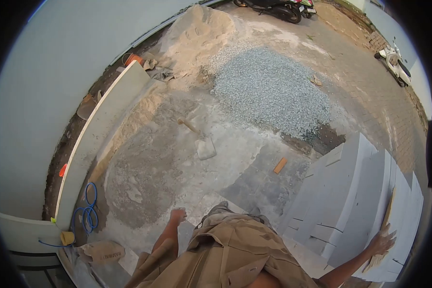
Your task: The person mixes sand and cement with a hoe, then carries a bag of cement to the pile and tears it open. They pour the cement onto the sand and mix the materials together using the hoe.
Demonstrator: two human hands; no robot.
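Note:
My left hand (179,215) hangs beside my leg above the grey floor, fingers loosely bent and apart, with nothing visible in it. On my right, my right hand (382,241) reaches over the stack of pale grey blocks (324,192). Its fingers are spread over a long thin wooden strip (390,206) lying on the blocks; the strip shows above and below the hand, and its middle is hidden. A shovel (205,148) with a wooden handle lies on the floor ahead, and an orange-brown brick (280,165) lies between it and the blocks.
A gravel heap (269,86) and a sand pile (197,33) rise ahead. A low wall (98,115) runs along the left. Near it lie a coiled blue hose (90,218) and a brown paper sack (101,252). Motorbikes (283,9) and a white scooter (395,65) stand farther off.

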